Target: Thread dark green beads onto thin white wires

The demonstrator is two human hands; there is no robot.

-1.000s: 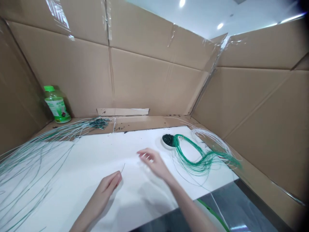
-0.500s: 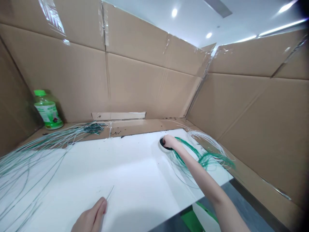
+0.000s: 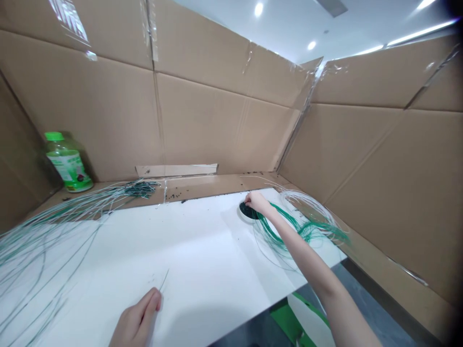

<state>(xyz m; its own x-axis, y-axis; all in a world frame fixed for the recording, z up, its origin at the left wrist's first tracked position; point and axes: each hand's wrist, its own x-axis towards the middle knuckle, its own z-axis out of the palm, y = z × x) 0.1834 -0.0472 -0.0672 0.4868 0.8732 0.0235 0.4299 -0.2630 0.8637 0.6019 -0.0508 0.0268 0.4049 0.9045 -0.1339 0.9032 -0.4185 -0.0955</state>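
My left hand (image 3: 139,315) is closed low over the white board, pinching a thin wire (image 3: 165,279) whose end sticks up past the fingertips. At the far right of the board, my right hand (image 3: 256,200) hovers over a round dish (image 3: 249,212) filled with small dark pieces. Its fingers are pinched together at the dish's far rim; whatever they hold is too small to make out. Beside that wrist lies a bundle of green wires (image 3: 275,229), partly hidden under the forearm.
White wires (image 3: 307,202) curl along the board's right edge. A bundle of green and white wires (image 3: 72,207) spreads over the left side, dark pieces at its end. A green-capped bottle (image 3: 68,166) stands at the back left. Cardboard walls (image 3: 217,115) enclose the white board (image 3: 202,250).
My right hand has risen a little out of the dish, exposing more of the dark pieces. The left hand keeps its pinch on the wire. The view has shifted slightly.
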